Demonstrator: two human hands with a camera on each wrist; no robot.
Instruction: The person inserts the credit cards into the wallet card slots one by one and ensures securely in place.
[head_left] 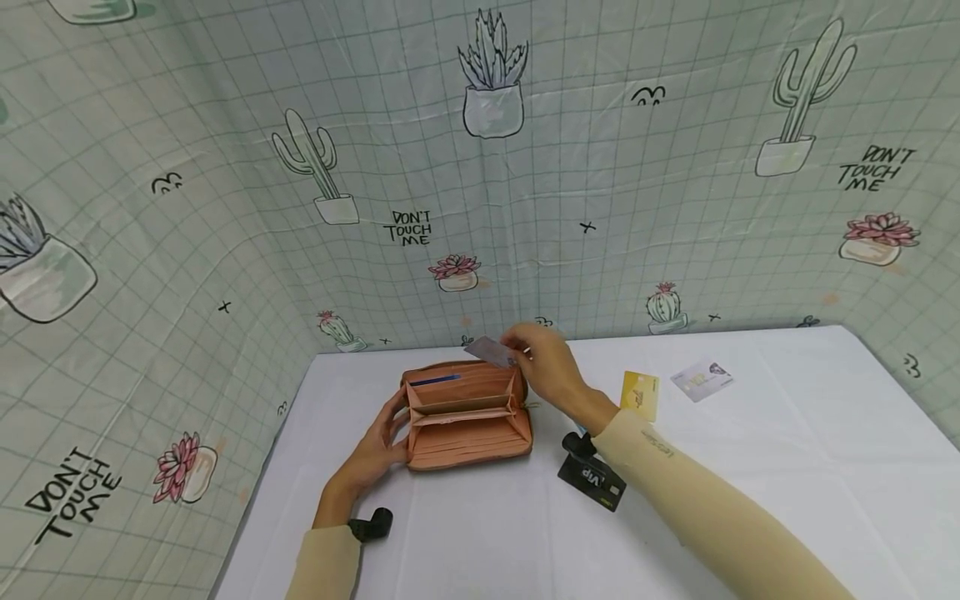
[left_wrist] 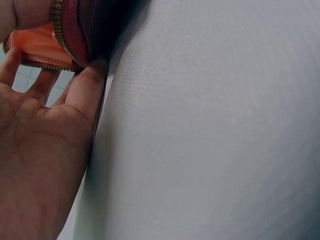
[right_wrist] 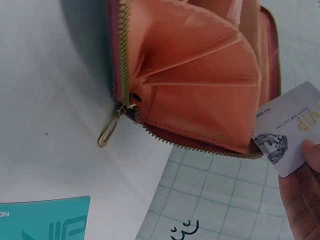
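"Head view?"
"The wallet (head_left: 468,417) lies open on the surface (head_left: 480,533). The left hand (head_left: 375,450) holds its left edge, fingers spread; the right hand (head_left: 551,367) pinches a grey card (head_left: 489,352) by the far right corner."
"Left wrist?"
"Thumb against one half, fingers at the other, beside the zip teeth (left_wrist: 56,25)."
"Right wrist?"
"Thumb and fingers pinch the card outside the slots. I'd judge it's being brought in; next, its edge needs lining up with a slot, the wallet held steady."
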